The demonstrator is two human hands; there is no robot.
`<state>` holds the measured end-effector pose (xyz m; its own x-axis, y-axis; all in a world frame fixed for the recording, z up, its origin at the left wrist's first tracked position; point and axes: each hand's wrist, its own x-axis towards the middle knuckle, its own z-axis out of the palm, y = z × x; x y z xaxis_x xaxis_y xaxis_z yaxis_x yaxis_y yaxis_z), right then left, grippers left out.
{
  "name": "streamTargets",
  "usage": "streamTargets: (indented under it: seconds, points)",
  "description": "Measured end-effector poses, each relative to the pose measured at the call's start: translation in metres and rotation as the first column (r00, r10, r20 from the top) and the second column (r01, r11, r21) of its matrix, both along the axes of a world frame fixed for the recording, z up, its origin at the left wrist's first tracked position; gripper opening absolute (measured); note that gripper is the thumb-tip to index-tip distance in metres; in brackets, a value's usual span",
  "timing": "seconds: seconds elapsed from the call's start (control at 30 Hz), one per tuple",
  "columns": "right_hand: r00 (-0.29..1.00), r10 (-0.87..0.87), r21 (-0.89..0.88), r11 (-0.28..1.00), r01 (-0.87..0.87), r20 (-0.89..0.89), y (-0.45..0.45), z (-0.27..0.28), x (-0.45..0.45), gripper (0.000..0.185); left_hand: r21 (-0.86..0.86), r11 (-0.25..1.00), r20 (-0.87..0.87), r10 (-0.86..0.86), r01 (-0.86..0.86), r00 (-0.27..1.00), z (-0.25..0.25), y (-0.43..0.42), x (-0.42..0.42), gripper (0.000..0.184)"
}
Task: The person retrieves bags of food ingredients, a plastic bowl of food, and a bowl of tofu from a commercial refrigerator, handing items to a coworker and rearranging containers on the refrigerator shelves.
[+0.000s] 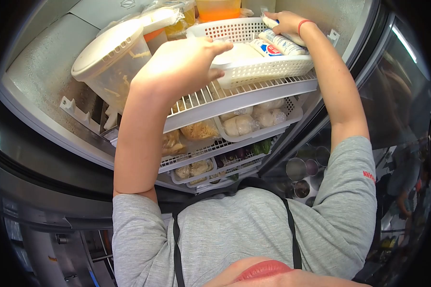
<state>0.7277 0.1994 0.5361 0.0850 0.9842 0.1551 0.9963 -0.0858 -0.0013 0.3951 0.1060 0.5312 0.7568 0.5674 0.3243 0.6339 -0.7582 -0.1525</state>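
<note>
A white perforated plastic basket [268, 68] sits on the upper wire shelf of a fridge. Inside it lie several white tube-shaped packs [283, 44] with blue and red print. My right hand [287, 23] reaches into the basket's far right part, its fingers bent over a white pack [270, 21]. At the basket's left end is my left hand [182, 64], its thumb and a finger stretched out and spread beside the rim. Whether those fingertips touch the basket I cannot tell. The other left fingers are mostly hidden behind the hand.
A lidded clear tub [112, 67] stands left on this shelf, with an orange-filled container [219, 9] behind. Lower shelves hold bagged pale food [242, 124] in baskets and green vegetables [262, 146]. The fridge door frame [364, 57] rises close to my right arm.
</note>
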Motion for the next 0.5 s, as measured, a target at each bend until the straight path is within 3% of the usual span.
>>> streamTargets:
  seconds: [0.07, 0.13, 0.17, 0.23, 0.33, 0.37, 0.43, 0.5]
  points:
    - [1.000, 0.000, 0.026, 1.000, 0.001, -0.027, -0.009, 0.007, -0.016, 0.076, 0.024, 0.999, 0.036, -0.030, 0.029, 0.999, -0.003, -0.005, -0.008, 0.051]
    - [0.988, -0.056, 0.110, 0.993, 0.041, 0.142, -0.015, 0.015, -0.029, 0.072, -0.017, 0.999, 0.053, -0.035, 0.036, 0.998, -0.003, -0.011, -0.010, 0.053]
    - [0.988, -0.059, 0.112, 0.993, 0.043, 0.143, -0.016, 0.016, -0.035, 0.072, -0.014, 0.999, 0.055, -0.038, 0.039, 0.998, -0.006, -0.010, -0.009, 0.053]
    - [0.997, 0.066, 0.291, 0.954, -0.073, 0.034, -0.016, 0.015, -0.051, 0.070, -0.026, 0.998, -0.003, -0.057, 0.057, 0.998, -0.016, -0.009, -0.007, 0.055]
    - [0.977, 0.143, 0.045, 0.989, -0.138, -0.157, -0.019, 0.004, -0.087, 0.073, -0.048, 0.996, 0.038, -0.074, 0.076, 0.997, -0.023, -0.016, -0.009, 0.057]
    - [0.978, 0.192, 0.095, 0.978, -0.184, -0.080, -0.017, -0.010, -0.091, 0.068, -0.018, 0.995, 0.084, -0.099, 0.101, 0.991, -0.028, -0.016, -0.012, 0.059]
    - [0.977, 0.132, -0.254, 0.963, -0.087, 0.168, 0.002, -0.016, -0.099, 0.057, -0.003, 0.991, 0.124, -0.132, 0.133, 0.983, -0.038, -0.015, -0.021, 0.061]
    - [0.973, 0.068, -0.274, 0.962, -0.006, 0.221, -0.008, -0.010, -0.097, 0.047, 0.013, 0.986, 0.162, -0.164, 0.164, 0.973, -0.044, -0.019, -0.027, 0.064]
